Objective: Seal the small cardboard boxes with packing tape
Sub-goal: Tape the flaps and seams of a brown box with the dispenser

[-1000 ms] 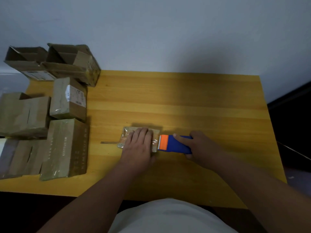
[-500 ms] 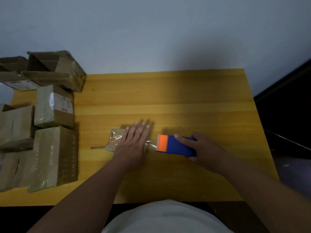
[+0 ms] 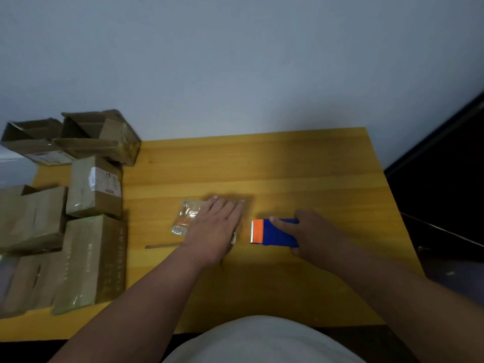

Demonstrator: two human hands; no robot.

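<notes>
1. Since the earlier frame the tape dispenser (image 3: 273, 232) has drawn away from the small box (image 3: 189, 216), leaving a gap between them.
2. At the counter's (image 3: 301, 166) left edge sits a cluster of cardboard boxes (image 3: 91, 189), two of them with flaps up.
3. A thin strip (image 3: 163, 246) lies just left of the left wrist.
4. The left hand (image 3: 213, 227) presses flat, fingers straight, on the small box mid-counter.
5. The right hand (image 3: 313, 235) grips the blue-and-orange dispenser, forefinger laid along its top.

No legible text on boxes (image 3: 94, 189).
</notes>
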